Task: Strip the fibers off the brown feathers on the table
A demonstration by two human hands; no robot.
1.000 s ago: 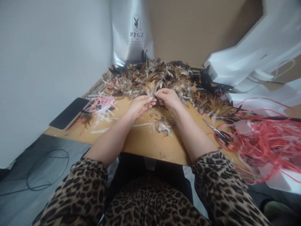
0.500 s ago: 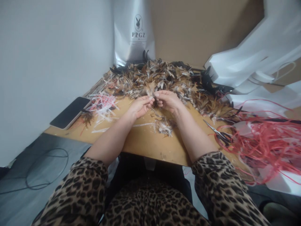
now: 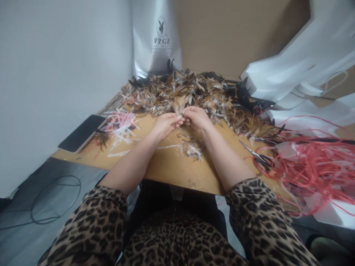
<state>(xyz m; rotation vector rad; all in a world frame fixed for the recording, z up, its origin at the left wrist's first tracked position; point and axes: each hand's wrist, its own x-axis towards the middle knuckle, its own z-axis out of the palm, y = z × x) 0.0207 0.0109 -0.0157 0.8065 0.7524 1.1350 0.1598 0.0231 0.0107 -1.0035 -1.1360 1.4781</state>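
Note:
Pinched between my two hands is a small bunch of brown feathers (image 3: 179, 102), its tips fanned upward and its lower end hidden by fingers. My left hand (image 3: 168, 123) is closed on the base of the bunch from the left. My right hand (image 3: 196, 117) is closed at the same base, its fingertips touching or nearly touching the left ones. Just behind them spreads a large pile of brown and black feathers (image 3: 210, 87). A loose feather clump with white fluff (image 3: 193, 149) lies on the table below my hands.
A phone (image 3: 82, 133) and pink and white strips (image 3: 122, 123) lie on the left of the table (image 3: 177, 168). Scissors (image 3: 257, 155) and a heap of red plastic ribbon (image 3: 318, 171) are at right. A silver bag (image 3: 158, 55) stands behind; a cable (image 3: 57, 199) loops on the floor.
My fingers have shifted slightly at the base of the feather bunch, and the right fingers curl in closer. The feathers stay pinched; the view has moved only a little.

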